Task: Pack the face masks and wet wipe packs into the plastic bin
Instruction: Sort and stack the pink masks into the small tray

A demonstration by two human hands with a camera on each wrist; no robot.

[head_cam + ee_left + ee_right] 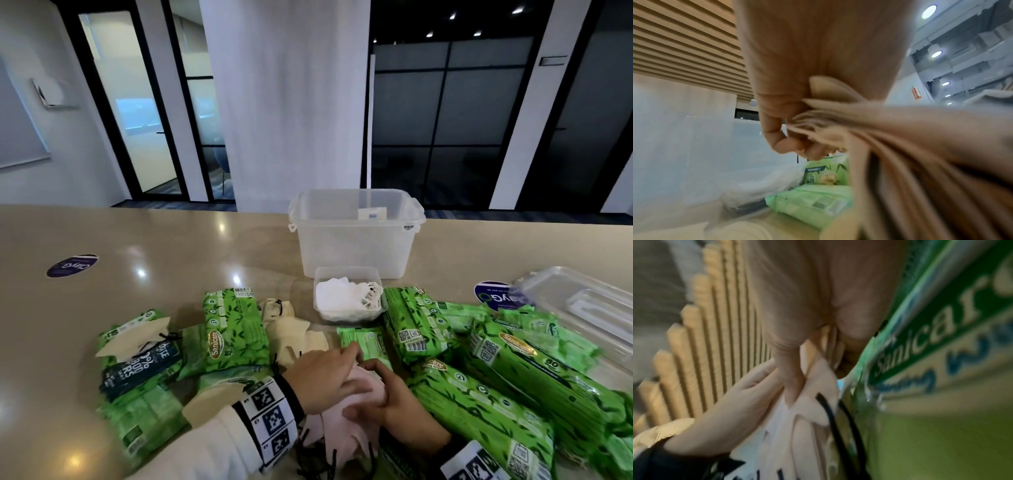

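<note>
A stack of pale pink fabric face masks (342, 421) with black ear loops is being gathered at the near edge of the bench (137, 240): pinched by the left hand (329, 380) from above, gripped by the right hand (394, 404) at the side. The clear plastic bin (356, 236) is seen at the far edge, seemingly empty. A slip looks possible: loose layers could fan out, or loops could snag on the green wet wipe packs (479, 394) crowded just beside. A small clear tub of white masks (347, 301) stands in the direct path; freer room is left over the bench's left side.
</note>
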